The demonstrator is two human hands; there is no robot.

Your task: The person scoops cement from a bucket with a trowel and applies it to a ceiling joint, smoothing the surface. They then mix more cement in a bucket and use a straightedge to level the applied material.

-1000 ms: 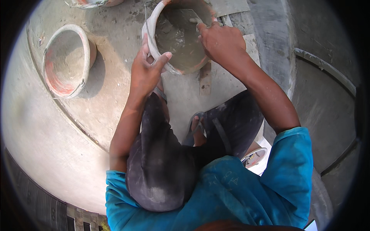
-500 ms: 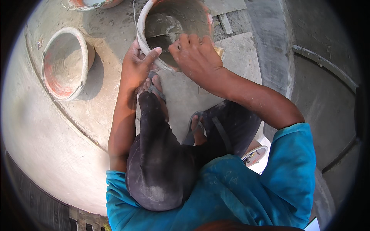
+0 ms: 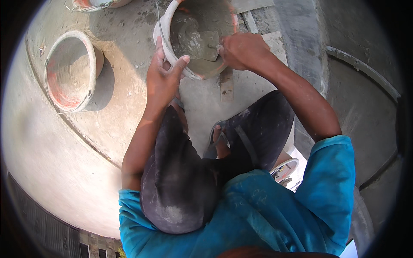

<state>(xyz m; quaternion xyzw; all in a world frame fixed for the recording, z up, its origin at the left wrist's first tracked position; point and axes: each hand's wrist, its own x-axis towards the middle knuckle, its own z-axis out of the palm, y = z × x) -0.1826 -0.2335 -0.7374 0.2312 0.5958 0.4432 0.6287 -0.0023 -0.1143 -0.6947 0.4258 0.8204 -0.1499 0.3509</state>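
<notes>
A mortar-coated bucket (image 3: pixel 167 16) with traces of orange stands at the top centre, holding wet grey mortar (image 3: pixel 186 30). My left hand (image 3: pixel 167 76) grips its pale rim from the left, thumb over the lip and fingers along the outside. At the right side of the bucket my right hand (image 3: pixel 244 51) is closed on a trowel, whose flat blade (image 3: pixel 210 45) lies in the wet mortar; the handle is mostly hidden by my fingers.
A second bucket (image 3: pixel 92 69) stands at the left, another (image 3: pixel 109 5) at the top left. A flat board (image 3: pixel 272 42) and rubble lie right of my bucket. A ledge (image 3: pixel 363 69) runs along the right. Another container (image 3: pixel 284 170) is behind my right leg.
My right hand swept down and left inside the bucket, then back up and right, with the trowel blade now showing. My left hand and the bucket shifted slightly right since half a second ago.
</notes>
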